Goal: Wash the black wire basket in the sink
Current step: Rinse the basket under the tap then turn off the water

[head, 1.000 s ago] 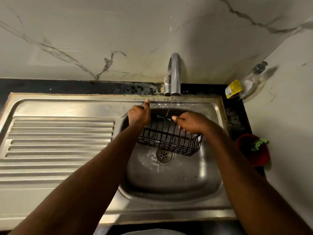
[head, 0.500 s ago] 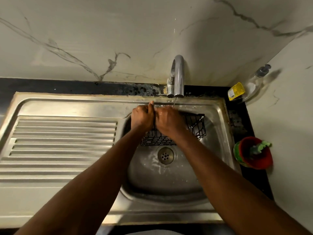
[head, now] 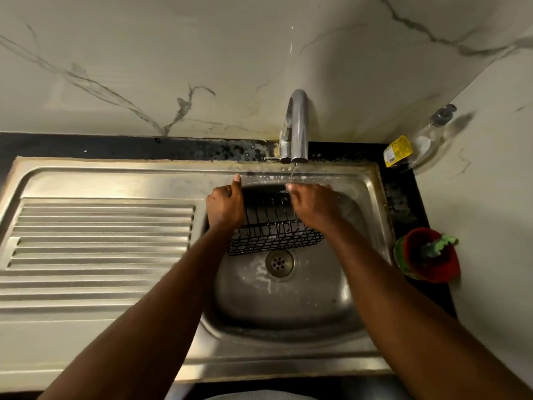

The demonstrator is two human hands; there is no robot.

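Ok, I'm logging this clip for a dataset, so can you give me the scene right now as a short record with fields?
item: black wire basket, held over the sink above the drain
left hand: grips the basket's left end, thumb up
right hand: lies on its right end, fingertips in the stream; grip unclear
tap: running, thin stream
beside sink: red bowl holding a green scrubber; clear bottle in the corner

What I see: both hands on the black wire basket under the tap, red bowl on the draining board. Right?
No: the head view shows the red bowl on the dark counter right of the sink, not the draining board. Left hand and right hand are on the black wire basket under the tap.
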